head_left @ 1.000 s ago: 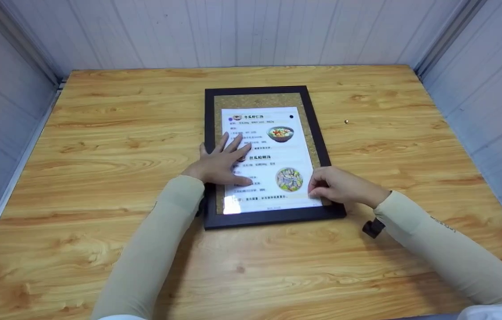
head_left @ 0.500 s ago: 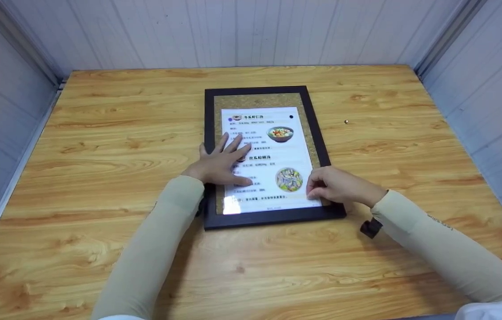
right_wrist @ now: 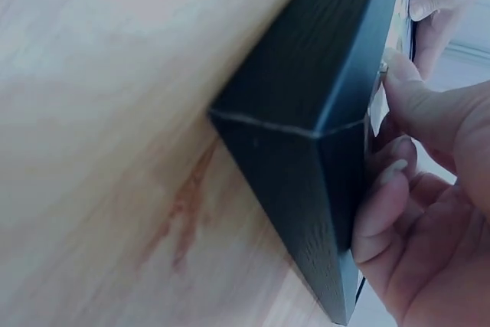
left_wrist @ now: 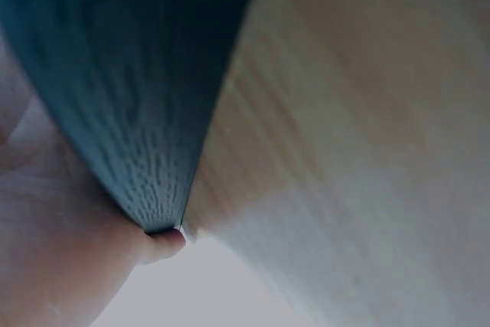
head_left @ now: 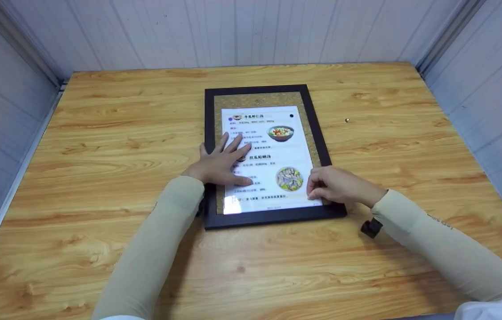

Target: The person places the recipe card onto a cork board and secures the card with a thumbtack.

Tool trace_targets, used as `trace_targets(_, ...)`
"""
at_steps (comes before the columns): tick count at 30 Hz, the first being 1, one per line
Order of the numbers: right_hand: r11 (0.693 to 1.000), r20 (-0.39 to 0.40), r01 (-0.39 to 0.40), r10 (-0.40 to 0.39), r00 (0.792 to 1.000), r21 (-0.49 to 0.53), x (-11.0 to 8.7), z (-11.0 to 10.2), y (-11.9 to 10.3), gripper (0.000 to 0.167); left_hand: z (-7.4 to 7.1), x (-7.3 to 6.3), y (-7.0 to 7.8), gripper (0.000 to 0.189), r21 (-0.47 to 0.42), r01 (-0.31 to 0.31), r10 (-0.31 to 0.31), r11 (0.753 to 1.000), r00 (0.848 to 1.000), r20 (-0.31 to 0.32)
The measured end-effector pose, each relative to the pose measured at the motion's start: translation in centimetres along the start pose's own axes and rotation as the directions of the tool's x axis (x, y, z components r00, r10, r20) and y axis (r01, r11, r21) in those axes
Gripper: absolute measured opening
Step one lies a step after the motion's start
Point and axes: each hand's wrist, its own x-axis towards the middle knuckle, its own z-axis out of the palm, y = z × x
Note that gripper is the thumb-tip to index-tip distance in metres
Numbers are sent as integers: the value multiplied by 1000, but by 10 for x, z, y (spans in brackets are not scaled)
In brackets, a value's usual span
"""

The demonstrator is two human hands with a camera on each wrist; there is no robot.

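A printed recipe sheet (head_left: 273, 151) lies on a cork board (head_left: 257, 99) in a black frame (head_left: 273, 217). At its upper corners sit a purple thumbtack (head_left: 230, 119) and a black thumbtack (head_left: 291, 116). My left hand (head_left: 222, 166) rests on the sheet's left side, fingers spread, its palm crossing the frame's left edge. Near the lower right corner, my right hand (head_left: 333, 184) pinches a small shiny thumbtack (right_wrist: 383, 67) against the sheet with thumb and finger. Most of it is hidden by the thumb. The other fingers curl over the frame's side.
A small shiny tack-like piece (head_left: 347, 120) lies on the wooden table (head_left: 122, 133) to the right of the frame. Pale panel walls (head_left: 233, 35) stand at the back and on both sides of the table.
My right hand has shifted very slightly left at the sheet's lower right corner. The left hand, sheet and frame stay in place.
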Motion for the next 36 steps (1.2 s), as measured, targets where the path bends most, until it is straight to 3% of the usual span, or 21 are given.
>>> trace_targets(5, 997, 33, -53, 51, 998, 53, 5, -6, 3, 16, -1, 1, 1, 101, -2, 3, -3, 1000, 1000, 2)
trace_targets(10, 994, 119, -103, 107, 987, -40, 19, -15, 3, 30, 1, 2, 1, 101, 0, 8, -8, 1000, 1000, 1)
trace_targets(18, 959, 153, -53, 98, 983, -279, 27, -22, 3, 48, 1, 2, 2, 101, -6, 4, -4, 1000, 1000, -2)
trace_targets(21, 959, 148, -28, 72, 986, -281, 27, -21, 5, 49, 0, 1, 0, 101, -1, 9, -9, 1000, 1000, -3)
trace_targets(23, 973, 138, -37, 69, 988, -227, 26, -21, 9, 47, 0, 0, 0, 101, -4, 7, -7, 1000, 1000, 0)
trace_targets(26, 994, 93, -107, 109, 990, -25, 24, -23, 17, 35, 0, 0, 0, 101, -5, 3, -3, 1000, 1000, 0)
trace_targets(30, 944, -53, -193, 214, 975, 267, 21, -29, 31, 22, 0, 0, 0, 100, -6, -2, 2, 1000, 1000, -1)
trace_targets(33, 925, -192, -217, 285, 939, 312, 21, -36, 46, 25, 0, -1, 0, 100, -5, -2, 2, 1000, 1000, 0)
trace_targets(36, 931, -344, -266, 343, 874, 252, 23, -47, 61, 25, -1, -1, 1, 100, -2, -1, 1, 1000, 1000, 0)
